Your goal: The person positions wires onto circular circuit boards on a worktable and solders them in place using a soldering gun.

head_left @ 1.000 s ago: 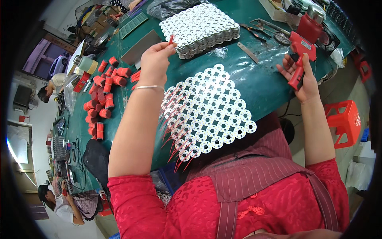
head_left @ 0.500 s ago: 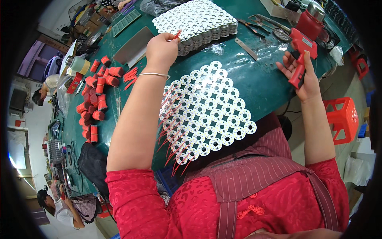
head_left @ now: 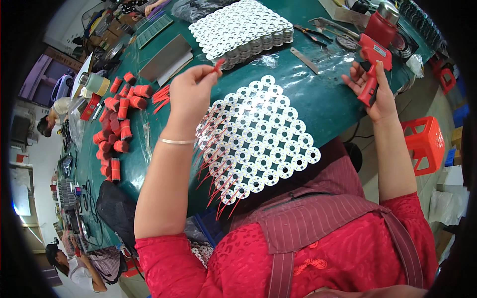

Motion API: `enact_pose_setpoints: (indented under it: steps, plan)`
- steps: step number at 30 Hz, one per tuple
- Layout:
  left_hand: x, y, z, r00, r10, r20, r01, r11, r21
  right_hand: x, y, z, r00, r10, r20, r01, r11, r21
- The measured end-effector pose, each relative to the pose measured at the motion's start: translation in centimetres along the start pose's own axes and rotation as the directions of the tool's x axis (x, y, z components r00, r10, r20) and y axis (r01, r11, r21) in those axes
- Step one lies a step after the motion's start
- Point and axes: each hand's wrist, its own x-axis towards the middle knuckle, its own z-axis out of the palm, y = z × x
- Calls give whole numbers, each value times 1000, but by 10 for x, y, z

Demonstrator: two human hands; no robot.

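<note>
Between the thumb and fingers of my left hand (head_left: 193, 93) are short red wires (head_left: 218, 65), held up between the panel and the stack. A white panel of round LED boards (head_left: 256, 148) lies flat on the table in front of me. Red wires (head_left: 212, 171) stick out from the boards along its left side. To the right, my right hand (head_left: 380, 97) holds a red pistol-shaped tool (head_left: 371, 74) by its handle, thumb along it and several fingers loosely spread. The tool is apart from the panel.
A tall stack of similar white panels (head_left: 243, 30) stands at the back. Red wire bundles (head_left: 120, 125) and loose red wires (head_left: 161, 97) lie at left near a cardboard piece (head_left: 169, 59). Pliers (head_left: 312, 35), a metal strip (head_left: 304, 60) and a red flask (head_left: 381, 26) are back right. A red stool (head_left: 425, 144) stands at right.
My left hand has come back toward me from the edge of the stack, lower and slightly left, still pinching the red wires. My right hand has hardly moved with the tool.
</note>
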Motion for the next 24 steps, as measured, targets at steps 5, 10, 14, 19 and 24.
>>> enact_pose_setpoints:
  steps: [5, 10, 14, 19, 24]
  plan:
    - [-48, 37, -3, 964, -179, 195, 225, 942, -248, -9, -5, 6, 996, 3, -89, -6, 1000, -29]
    - [-64, 35, -6, 900, -264, 348, 399, 821, -409, -48, -21, 53, 992, -64, -105, 32, 959, -280]
    - [-74, 37, -9, 870, -218, 443, 428, 782, -454, -89, -42, 130, 972, -155, 175, 224, 830, -511]
    - [-84, 47, -13, 841, -196, 504, 459, 752, -473, -113, -52, 198, 958, -156, 242, 287, 595, -751]
    - [-92, 58, -9, 823, -162, 545, 456, 760, -463, -104, -10, 231, 996, 41, 81, 45, 551, -833]
